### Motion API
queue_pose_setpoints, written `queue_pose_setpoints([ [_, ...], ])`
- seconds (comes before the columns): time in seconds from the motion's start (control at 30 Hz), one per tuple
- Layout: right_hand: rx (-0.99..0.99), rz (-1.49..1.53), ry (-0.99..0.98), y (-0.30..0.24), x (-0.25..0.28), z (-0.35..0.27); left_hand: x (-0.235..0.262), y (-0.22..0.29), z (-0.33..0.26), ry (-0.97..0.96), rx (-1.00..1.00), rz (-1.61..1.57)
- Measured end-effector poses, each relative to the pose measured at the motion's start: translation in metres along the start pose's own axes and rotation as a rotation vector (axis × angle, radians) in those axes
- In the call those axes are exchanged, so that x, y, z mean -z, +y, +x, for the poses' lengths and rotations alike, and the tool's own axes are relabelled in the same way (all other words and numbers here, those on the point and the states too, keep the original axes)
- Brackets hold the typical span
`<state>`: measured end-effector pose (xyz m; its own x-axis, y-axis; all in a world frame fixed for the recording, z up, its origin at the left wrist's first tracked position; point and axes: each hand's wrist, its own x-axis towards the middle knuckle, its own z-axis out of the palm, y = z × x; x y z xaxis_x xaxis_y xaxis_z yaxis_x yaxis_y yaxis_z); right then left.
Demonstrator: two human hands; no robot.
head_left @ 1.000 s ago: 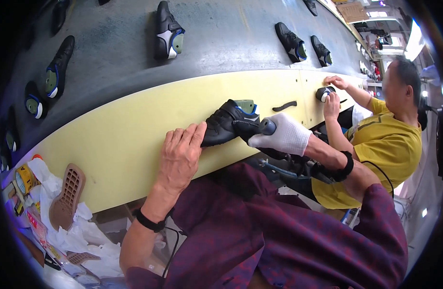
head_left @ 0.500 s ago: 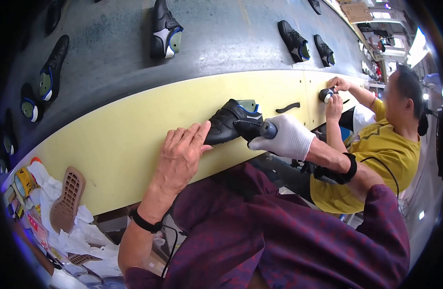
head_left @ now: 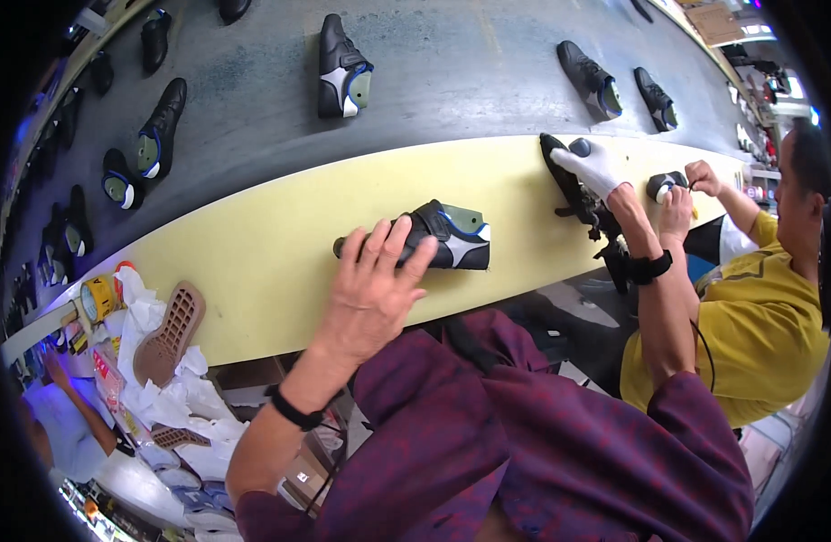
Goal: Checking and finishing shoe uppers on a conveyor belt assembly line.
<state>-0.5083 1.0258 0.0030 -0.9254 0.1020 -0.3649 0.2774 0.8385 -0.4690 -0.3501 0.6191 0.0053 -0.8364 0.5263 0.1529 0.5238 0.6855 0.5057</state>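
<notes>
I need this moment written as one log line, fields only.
left hand: flat on black shoe | right hand, white glove: on black piece | surface: yellow ledge | co-worker's hands: nearby

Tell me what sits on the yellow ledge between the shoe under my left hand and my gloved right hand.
Nothing: in the head view, the yellow ledge is bare between the black shoe under the left hand and the gloved right hand.

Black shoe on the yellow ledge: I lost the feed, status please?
Left hand bare, fingers spread flat over the black shoe. Right hand, white-gloved, grips a dark tool farther along the yellow ledge. Co-worker's hands beyond, apart.
</notes>
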Motion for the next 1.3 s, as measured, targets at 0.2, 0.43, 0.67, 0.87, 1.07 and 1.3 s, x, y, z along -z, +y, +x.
queue_pose_setpoints([
  [0.2,0.779,-0.242,0.545,-0.070,-0.007,-0.057,-0.045,0.005,0.003,0.235,0.015,0.174],
  [0.43,1.005,0.069,-0.291,-0.092,-0.097,-0.068,-0.047,0.008,0.007,0.230,0.018,0.153],
  [0.67,1.226,-0.069,-0.225,-0.097,-0.094,-0.055,-0.045,0.008,0.011,0.215,0.004,0.156],
  [0.87,1.284,-0.427,-0.417,-0.114,-0.081,-0.046,-0.040,0.012,0.017,0.216,0.003,0.126],
  [1.07,1.421,-0.507,-0.217,-0.124,-0.089,-0.054,-0.039,0.013,0.016,0.220,0.017,0.132],
  [1.3,1.067,-0.132,-0.237,-0.114,-0.106,-0.040,-0.028,0.017,0.022,0.193,0.020,0.136],
])
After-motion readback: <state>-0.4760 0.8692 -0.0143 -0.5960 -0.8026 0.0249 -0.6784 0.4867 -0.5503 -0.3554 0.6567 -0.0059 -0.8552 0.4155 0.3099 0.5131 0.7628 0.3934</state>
